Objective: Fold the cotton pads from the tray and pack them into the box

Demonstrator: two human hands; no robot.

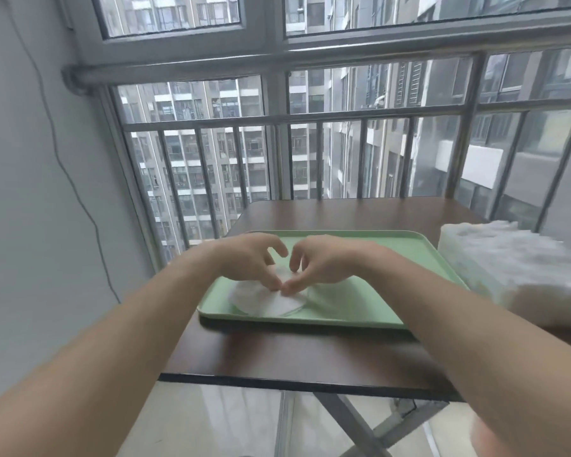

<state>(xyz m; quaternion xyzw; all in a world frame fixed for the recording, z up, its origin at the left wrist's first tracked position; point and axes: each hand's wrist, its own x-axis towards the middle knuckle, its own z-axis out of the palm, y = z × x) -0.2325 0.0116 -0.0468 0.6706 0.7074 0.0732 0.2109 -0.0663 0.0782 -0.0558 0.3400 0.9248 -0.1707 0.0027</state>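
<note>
A light green tray (376,301) lies on the dark wooden table. Round white cotton pads (264,303) lie in a small overlapping heap on the tray's near left part. My left hand (251,258) and my right hand (323,262) meet over the heap, fingers curled, and their fingertips pinch the top pad (282,275) from both sides. Part of that pad is hidden by my fingers. The box (508,268) stands to the right of the tray, white with a crinkled clear wrap on top, blurred.
The table (294,354) is small, with its near edge close to me and crossed metal legs below. A window with a metal railing (310,117) runs just behind the table. A grey wall with a hanging cable is on the left.
</note>
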